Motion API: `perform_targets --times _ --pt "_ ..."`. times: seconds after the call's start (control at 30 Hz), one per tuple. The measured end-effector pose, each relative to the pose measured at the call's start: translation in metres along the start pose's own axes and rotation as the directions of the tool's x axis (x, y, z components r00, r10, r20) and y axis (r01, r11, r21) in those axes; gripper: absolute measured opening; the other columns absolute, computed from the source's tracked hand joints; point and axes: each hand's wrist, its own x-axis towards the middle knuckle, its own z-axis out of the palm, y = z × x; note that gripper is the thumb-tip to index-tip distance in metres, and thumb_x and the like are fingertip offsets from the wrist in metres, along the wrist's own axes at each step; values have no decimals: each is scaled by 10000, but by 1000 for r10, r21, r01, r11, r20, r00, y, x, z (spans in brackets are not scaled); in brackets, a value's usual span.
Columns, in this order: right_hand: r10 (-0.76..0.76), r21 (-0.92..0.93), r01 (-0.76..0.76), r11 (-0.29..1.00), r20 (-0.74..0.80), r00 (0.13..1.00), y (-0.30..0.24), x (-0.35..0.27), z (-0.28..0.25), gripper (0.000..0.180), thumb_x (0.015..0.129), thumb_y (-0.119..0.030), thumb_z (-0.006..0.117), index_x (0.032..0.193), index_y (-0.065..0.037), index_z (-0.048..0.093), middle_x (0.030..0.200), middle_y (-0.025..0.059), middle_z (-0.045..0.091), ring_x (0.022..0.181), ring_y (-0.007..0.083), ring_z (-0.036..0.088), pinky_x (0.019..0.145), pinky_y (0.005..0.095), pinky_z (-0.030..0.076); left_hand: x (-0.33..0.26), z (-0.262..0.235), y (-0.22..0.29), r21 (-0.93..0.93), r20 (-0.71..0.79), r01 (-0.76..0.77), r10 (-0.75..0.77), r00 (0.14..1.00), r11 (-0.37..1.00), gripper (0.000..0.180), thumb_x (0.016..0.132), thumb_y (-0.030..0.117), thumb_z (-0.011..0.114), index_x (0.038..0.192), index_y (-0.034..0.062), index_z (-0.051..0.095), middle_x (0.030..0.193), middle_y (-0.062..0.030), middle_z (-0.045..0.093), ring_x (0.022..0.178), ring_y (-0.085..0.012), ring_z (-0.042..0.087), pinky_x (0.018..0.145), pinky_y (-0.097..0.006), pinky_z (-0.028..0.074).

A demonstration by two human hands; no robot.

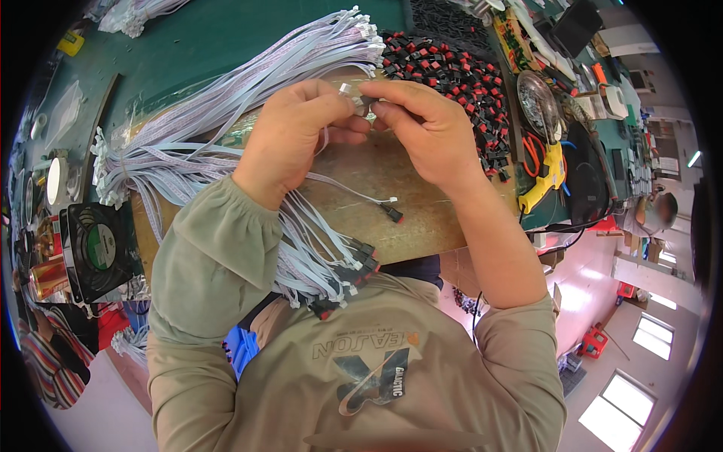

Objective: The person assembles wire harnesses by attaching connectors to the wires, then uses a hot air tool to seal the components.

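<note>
Over the brown work board, my left hand pinches a white-ended ribbon cable, its plug showing at the fingertips. Close against it, my right hand grips a small black connector piece between thumb and forefinger. Fingers partly cover where the two parts meet, so whether they are joined is hidden. Beyond my hands lies a thick bundle of white ribbon cables, beside a heap of black-and-red connector pieces. Cables with black ends hang at the board's near edge; one black end rests apart.
To the right are a yellow glue gun, orange-handled pliers and a metal dish. A black fan stands at left. More black parts fill a tray at the back. Another person is far right.
</note>
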Motion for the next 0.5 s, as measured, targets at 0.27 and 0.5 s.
perform_targets --times 0.27,0.5 --pt "221 92 -214 973 -71 973 -16 -18 -22 377 853 -111 644 1228 -102 599 1025 54 677 804 108 632 724 246 494 2 1 -2 -15 6 -17 17 1000 1000 123 849 86 599 861 -32 567 862 -124 628 793 -212 645 721 -314 541" --pt "356 -93 -551 829 -673 649 9 -86 -132 331 849 -206 691 1091 0 598 948 88 655 721 126 632 642 250 516 0 -2 1 44 -83 -15 19 996 999 109 867 94 582 824 -4 558 873 -128 633 791 -204 641 731 -301 527"
